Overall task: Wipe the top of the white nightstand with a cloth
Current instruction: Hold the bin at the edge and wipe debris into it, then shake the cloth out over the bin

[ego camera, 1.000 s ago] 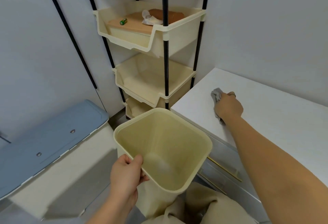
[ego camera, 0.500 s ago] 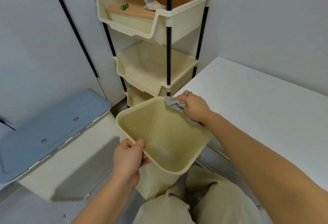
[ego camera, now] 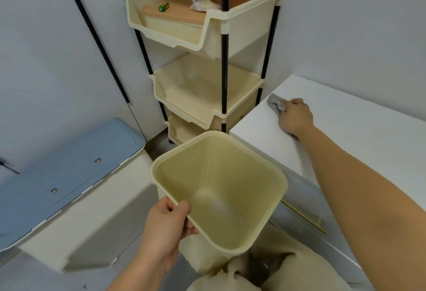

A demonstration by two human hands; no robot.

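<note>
The right hand [ego camera: 296, 117] presses a gray cloth [ego camera: 275, 104] flat on the white nightstand [ego camera: 359, 143] at 2 o'clock. The left hand [ego camera: 167, 223] grips the yellow bin [ego camera: 219, 189] rim at 6 o'clock.

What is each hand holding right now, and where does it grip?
The left hand grips the beige bin by its near rim. The right hand presses a bunched grey cloth onto the white nightstand.
</note>
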